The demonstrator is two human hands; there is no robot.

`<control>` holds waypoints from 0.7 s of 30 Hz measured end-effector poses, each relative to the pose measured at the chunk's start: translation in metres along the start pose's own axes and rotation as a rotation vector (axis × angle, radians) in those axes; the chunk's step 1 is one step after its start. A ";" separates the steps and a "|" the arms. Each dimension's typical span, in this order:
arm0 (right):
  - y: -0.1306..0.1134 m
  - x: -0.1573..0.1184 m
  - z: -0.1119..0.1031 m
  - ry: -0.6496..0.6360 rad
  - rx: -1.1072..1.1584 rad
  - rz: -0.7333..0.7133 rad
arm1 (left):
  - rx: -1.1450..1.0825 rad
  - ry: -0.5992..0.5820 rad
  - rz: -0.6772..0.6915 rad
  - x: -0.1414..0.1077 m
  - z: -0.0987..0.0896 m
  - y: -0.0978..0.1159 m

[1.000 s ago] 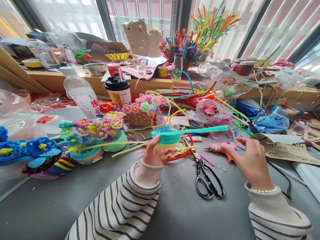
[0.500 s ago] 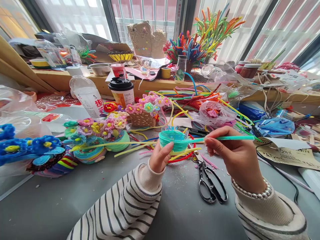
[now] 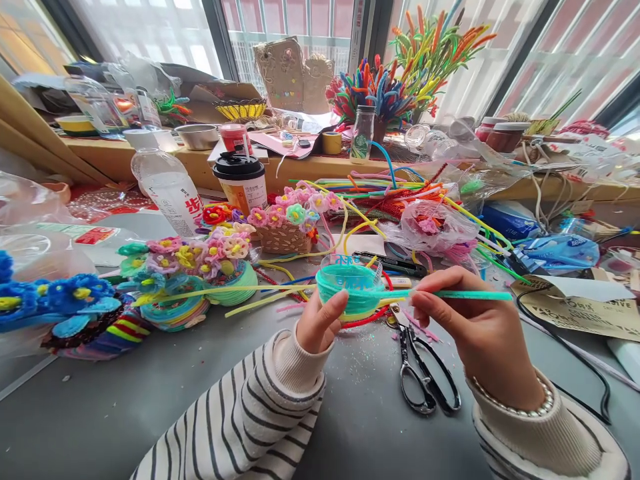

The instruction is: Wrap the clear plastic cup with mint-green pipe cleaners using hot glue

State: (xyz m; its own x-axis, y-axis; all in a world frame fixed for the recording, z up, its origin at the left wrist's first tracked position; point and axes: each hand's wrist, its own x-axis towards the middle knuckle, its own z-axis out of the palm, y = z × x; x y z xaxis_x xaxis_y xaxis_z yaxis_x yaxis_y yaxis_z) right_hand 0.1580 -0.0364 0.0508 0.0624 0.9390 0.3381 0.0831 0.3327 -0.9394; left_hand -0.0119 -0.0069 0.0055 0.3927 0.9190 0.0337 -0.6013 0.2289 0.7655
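Note:
A small clear cup (image 3: 350,287), wrapped round with turquoise pipe cleaner and yellow lower down, is gripped at its left side by my left hand (image 3: 323,319). My right hand (image 3: 463,320) pinches a turquoise pipe cleaner (image 3: 475,295), which runs from the cup's right side through the fingers and sticks out to the right. The far fingers of my left hand are hidden behind the cup. Black-handled scissors (image 3: 425,373) lie on the grey table below, between my two hands.
Pots of fuzzy flowers (image 3: 170,293) stand at left, near a water bottle (image 3: 167,183) and a lidded paper cup (image 3: 243,183). Loose pipe cleaners (image 3: 360,193) lie behind the cup. A paper bag (image 3: 570,310) is at right. Vases of colourful stems stand on the sill.
The view has shifted slightly. The wrapped cup looks tilted a little differently, and my right hand sits slightly lower with the turquoise pipe cleaner still pinched.

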 end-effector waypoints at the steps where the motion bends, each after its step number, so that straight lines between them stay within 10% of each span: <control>1: -0.001 -0.001 -0.001 -0.016 0.007 -0.001 | 0.007 -0.020 0.003 -0.001 0.000 0.000; 21: -0.002 -0.007 -0.015 -0.097 -0.034 -0.045 | -0.007 -0.110 -0.011 -0.008 0.005 0.001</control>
State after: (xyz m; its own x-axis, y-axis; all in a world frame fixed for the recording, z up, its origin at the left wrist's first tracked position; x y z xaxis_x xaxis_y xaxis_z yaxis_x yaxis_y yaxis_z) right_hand 0.1720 -0.0447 0.0516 -0.0383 0.9276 0.3716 0.1174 0.3735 -0.9202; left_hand -0.0124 -0.0158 0.0093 0.4732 0.8757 0.0962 -0.6014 0.2412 0.7617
